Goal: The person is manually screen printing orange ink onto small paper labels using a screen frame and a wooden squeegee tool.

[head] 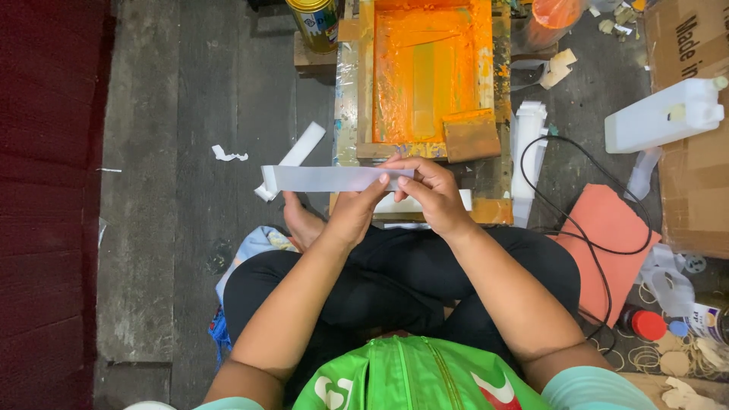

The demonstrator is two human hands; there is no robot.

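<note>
— Holding that white strip (pixel 326 179) flat and level, see? Both hands meet at its right end, and the rest sticks out to the person's left over the floor.

— Which hand does what?

— The left hand (pixel 355 212) comes up from below with its fingers pinched on the strip's lower edge. The right hand (pixel 429 191) lies over the top, fingers curled down, pressing the same end. So both are closed on the strip, neither spread. I'd guess it is held by one end like that to keep the long face clean and unbent.

— And the far end?

— It has a small fold or curl, hanging free, just above another white strip (pixel 298 154) that lies on the wooden floor (pixel 182 114).

— What is that orange thing ahead?

— A printing screen frame (pixel 425 76), thick with orange ink, set flat right in front of the crossed legs. A squeegee (pixel 471 135) rests on its near right corner. The held strip hovers just short of the frame's near edge, so I judge the frame is put there for easy reach while sitting.

— The rest?

— A stack of white strips (pixel 528 144) stands just right of the frame, with a black cable (pixel 585 228) looping past it onto an orange sheet (pixel 607 235). A white jug (pixel 664 114) lies further right beside a cardboard box (pixel 695 152). A tin can (pixel 315 23) stands beyond the frame's left corner.
</note>
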